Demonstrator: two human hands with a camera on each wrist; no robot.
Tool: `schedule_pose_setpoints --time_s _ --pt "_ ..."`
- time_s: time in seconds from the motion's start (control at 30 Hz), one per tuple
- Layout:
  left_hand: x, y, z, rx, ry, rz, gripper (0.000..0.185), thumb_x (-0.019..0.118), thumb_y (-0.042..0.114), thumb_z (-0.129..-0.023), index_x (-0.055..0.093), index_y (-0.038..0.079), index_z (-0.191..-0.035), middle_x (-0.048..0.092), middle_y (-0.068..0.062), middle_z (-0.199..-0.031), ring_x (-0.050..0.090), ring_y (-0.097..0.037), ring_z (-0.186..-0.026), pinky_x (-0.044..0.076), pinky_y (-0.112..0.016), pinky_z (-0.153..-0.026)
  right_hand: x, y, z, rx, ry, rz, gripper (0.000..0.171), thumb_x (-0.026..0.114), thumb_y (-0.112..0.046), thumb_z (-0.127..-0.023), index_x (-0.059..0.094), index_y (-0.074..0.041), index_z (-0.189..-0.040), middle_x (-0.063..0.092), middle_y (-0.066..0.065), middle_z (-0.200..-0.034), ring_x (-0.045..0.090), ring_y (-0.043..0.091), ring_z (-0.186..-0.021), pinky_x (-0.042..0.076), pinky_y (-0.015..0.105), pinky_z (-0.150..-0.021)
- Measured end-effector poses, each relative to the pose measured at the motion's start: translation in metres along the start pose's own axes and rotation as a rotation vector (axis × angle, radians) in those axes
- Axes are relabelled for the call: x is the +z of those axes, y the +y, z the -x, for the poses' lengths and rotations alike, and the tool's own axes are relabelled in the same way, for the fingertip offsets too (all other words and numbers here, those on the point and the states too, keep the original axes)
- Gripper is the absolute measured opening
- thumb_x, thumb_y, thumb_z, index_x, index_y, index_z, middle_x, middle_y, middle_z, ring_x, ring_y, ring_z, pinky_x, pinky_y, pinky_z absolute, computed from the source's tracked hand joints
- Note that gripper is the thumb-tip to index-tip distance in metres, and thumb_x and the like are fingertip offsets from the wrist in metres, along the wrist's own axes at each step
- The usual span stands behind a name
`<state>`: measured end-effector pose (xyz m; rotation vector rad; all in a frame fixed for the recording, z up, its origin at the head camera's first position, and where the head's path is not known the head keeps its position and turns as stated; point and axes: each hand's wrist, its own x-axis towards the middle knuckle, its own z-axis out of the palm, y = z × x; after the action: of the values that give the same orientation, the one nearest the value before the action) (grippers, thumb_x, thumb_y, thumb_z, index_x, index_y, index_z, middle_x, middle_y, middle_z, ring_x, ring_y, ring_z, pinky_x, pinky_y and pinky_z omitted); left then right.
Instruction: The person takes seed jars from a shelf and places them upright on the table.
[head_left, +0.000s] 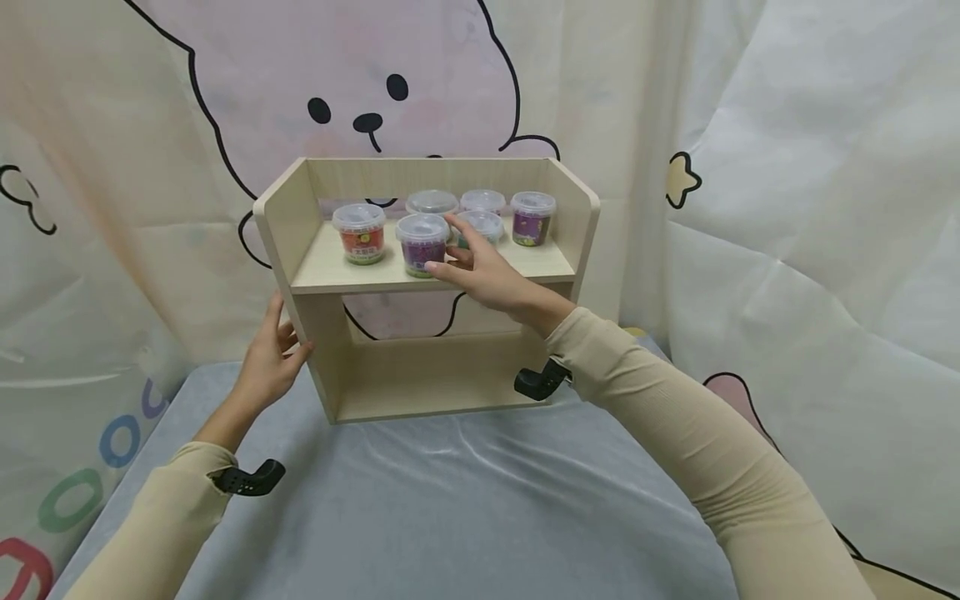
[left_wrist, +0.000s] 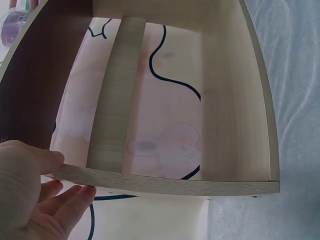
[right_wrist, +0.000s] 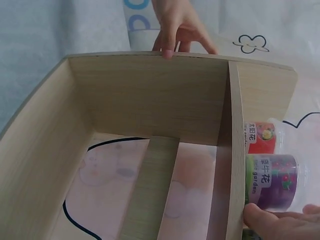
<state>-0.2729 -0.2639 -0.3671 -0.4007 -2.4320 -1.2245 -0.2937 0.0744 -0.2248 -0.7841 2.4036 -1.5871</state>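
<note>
Purple-labelled cup (head_left: 423, 243) is sitting at the front of the upper board of the wooden shelf (head_left: 322, 267), among five other lidded cups, with the red-labelled cup (head_left: 361, 234) just beside it. Your right hand (head_left: 483, 271) is touching its side with thumb and loosely spread fingers, not closing around it. Your left hand (head_left: 267, 362) is gripping the shelf's left side panel, thumb inside and fingers outside. The shelf is standing on the grey cloth (head_left: 465, 500).
</note>
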Motion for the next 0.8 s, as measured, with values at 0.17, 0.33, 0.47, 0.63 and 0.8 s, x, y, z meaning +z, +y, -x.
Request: schedule_pose_setpoints --time_s 0.17,0.33,0.47,0.63,0.8 --pt "0.0 0.0 0.001 -0.003 -0.004 0.009 0.099 0.057 -0.01 -0.094 0.001 0.031 -0.164 0.038 -0.04 -0.151 0.049 -0.063 -0.126 0.05 -0.068 -0.094 0.004 -0.002 -0.009 0.04 0.027 -0.006 0.085 0.062 -0.031 -0.1 0.006 -0.025 -0.164 0.019 0.014 -0.17 0.027 0.028 -0.156 0.031 0.047 -0.126" --pt "-0.001 0.0 0.0 0.002 -0.009 0.012 0.099 0.057 -0.011 -0.094 0.001 0.031 -0.164 0.037 -0.04 -0.152 0.049 -0.064 -0.125 0.049 -0.069 -0.095 0.007 -0.005 -0.018 0.079 0.041 -0.022 0.085 0.06 -0.035 -0.101 0.004 -0.027 -0.164 0.021 0.015 -0.169 0.024 0.026 -0.157 0.026 0.047 -0.128" --pt "-0.001 0.0 0.0 -0.003 -0.019 0.005 0.098 0.057 -0.011 -0.094 0.0 0.031 -0.163 0.037 -0.041 -0.152 0.049 -0.064 -0.126 0.048 -0.07 -0.096 0.008 -0.006 -0.024 0.089 0.043 -0.045 0.08 0.055 -0.034 -0.104 0.004 -0.025 -0.164 0.022 0.014 -0.169 0.023 0.023 -0.157 0.022 0.044 -0.129" --pt "-0.002 0.0 0.0 -0.017 -0.029 -0.01 0.1 0.057 -0.01 -0.094 -0.002 0.032 -0.163 0.034 -0.039 -0.154 0.048 -0.064 -0.127 0.049 -0.068 -0.096 0.012 -0.007 -0.03 0.102 0.067 -0.033 0.077 0.055 -0.032 -0.104 0.008 -0.024 -0.164 0.026 0.014 -0.167 0.027 0.024 -0.156 0.027 0.043 -0.128" --pt "-0.004 -0.001 -0.001 -0.018 -0.041 -0.029 0.1 0.058 -0.008 -0.095 0.0 0.035 -0.163 0.028 -0.033 -0.16 0.047 -0.063 -0.129 0.049 -0.069 -0.096 0.014 -0.008 -0.032 0.107 0.085 0.023 0.074 0.059 -0.032 -0.102 0.019 -0.023 -0.163 0.04 0.017 -0.157 0.041 0.027 -0.145 0.039 0.045 -0.121"
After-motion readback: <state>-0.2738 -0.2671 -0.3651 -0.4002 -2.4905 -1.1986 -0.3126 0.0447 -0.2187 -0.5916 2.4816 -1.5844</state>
